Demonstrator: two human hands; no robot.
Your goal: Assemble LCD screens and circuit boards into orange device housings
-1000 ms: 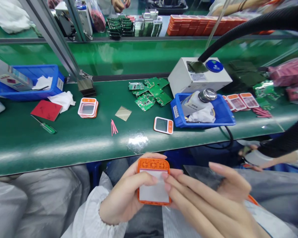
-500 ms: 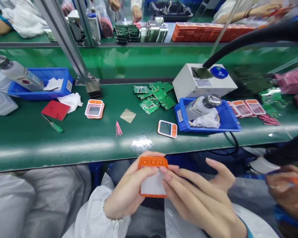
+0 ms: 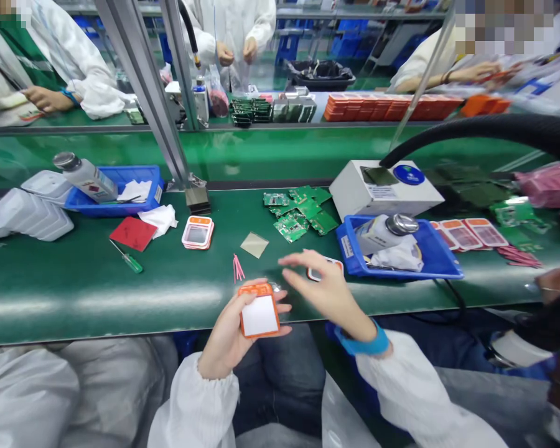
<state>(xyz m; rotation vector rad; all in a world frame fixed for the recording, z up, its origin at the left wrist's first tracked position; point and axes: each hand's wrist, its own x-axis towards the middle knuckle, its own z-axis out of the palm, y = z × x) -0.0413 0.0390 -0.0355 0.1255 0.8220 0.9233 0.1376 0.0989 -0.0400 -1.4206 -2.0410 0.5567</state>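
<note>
My left hand (image 3: 228,333) grips an orange plastic casing (image 3: 260,316), thumb over its top end. A plain white panel fills most of the casing's upturned face. Above the bench's front edge, my right hand (image 3: 324,287) is raised with its fingers apart and nothing seen between them. It partly covers a white-and-orange device (image 3: 338,266) lying on the bench. Beyond my hands lie several thin pink strips (image 3: 238,268), a square translucent sheet (image 3: 254,244) and a loose pile of green circuit boards (image 3: 293,225).
Blue bins (image 3: 441,252) with bottles stand at right and far left. A white box (image 3: 378,193) sits under a black hose (image 3: 476,127). Stacked white-and-orange frames (image 3: 198,233), a red pad (image 3: 134,233) and a green-handled screwdriver (image 3: 133,263) lie left. Co-workers sit across the bench.
My right hand has left the orange casing and moved up over the bench. My left hand still holds the casing, now lower left of the pink strips' end. The camera view has tilted upward.
</note>
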